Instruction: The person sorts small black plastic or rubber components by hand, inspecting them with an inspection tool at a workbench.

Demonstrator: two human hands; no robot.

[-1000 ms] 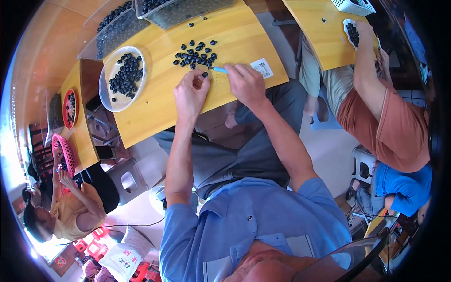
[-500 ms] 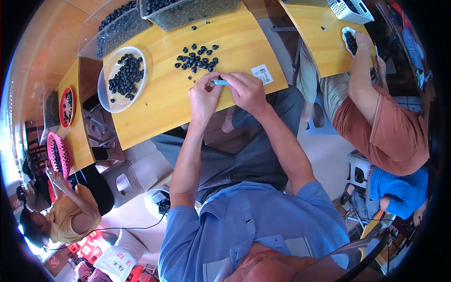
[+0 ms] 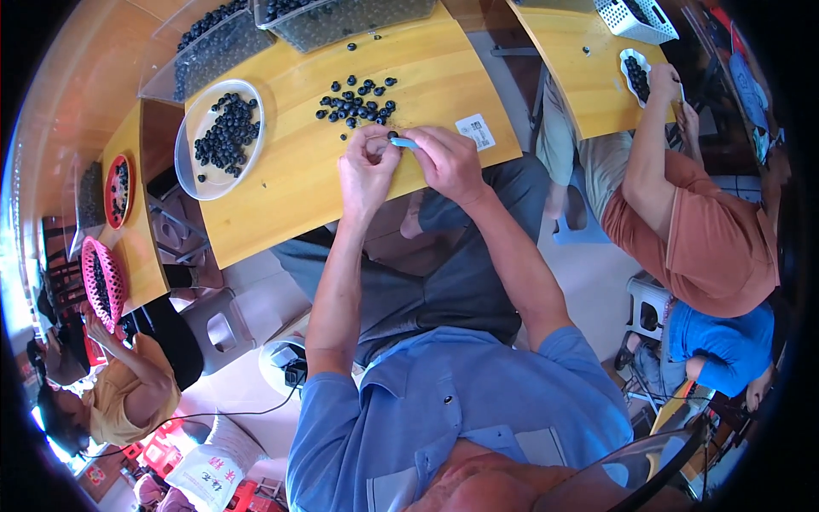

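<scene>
While left fingers pinch dark berry, right fingers grip light-blue tool; white printed label on table

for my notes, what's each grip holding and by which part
Left grip: a round, dark berry, exact hold hidden. Right grip: a slim, light-blue tool, by the end away from the berry.

Table with bowl of berries at left, loose berries mid-table, label at right, bins behind

Passage lies open between the round tub and the loose berries, with transparent bins blocking beyond.
</scene>
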